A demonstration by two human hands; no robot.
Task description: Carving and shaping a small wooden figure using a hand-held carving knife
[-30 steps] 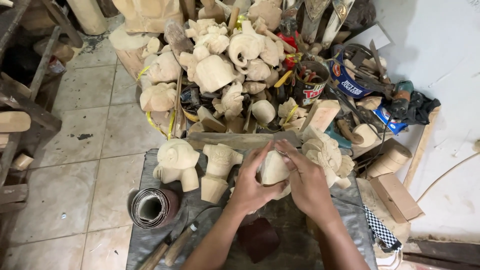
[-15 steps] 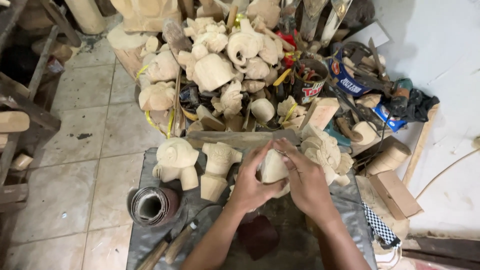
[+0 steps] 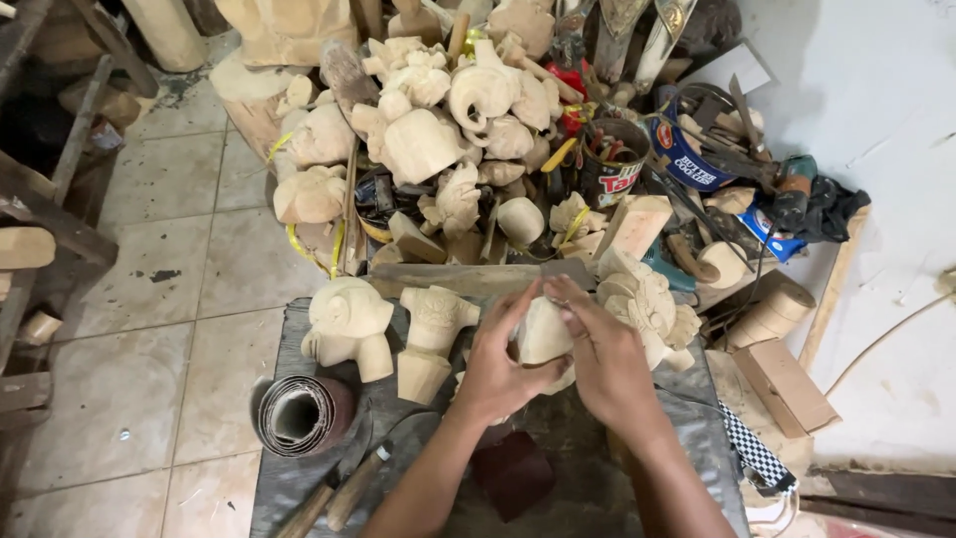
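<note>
Hands: left hand [image 3: 498, 364] and right hand [image 3: 605, 359] together, clamped on small pale carving [image 3: 544, 332].
Grip: firm, carving low over grey tabletop [image 3: 578, 453].
Strokes: short, light.
Beside carving: vase-shaped carving [image 3: 430, 341] left, clear of elbows.

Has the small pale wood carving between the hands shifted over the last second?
No. The carving stays clasped between the left hand and right hand, in the same spot beside the unfinished figure standing on the mat.

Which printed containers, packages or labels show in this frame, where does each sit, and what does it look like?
Round tin, behind the carvings: red and yellow label, tools inside.
Blue tub, right of the tin: white lettering band.
Blue packet, far right by the dark cloth.
Plain brown cardboard box, right of the bench.
</note>
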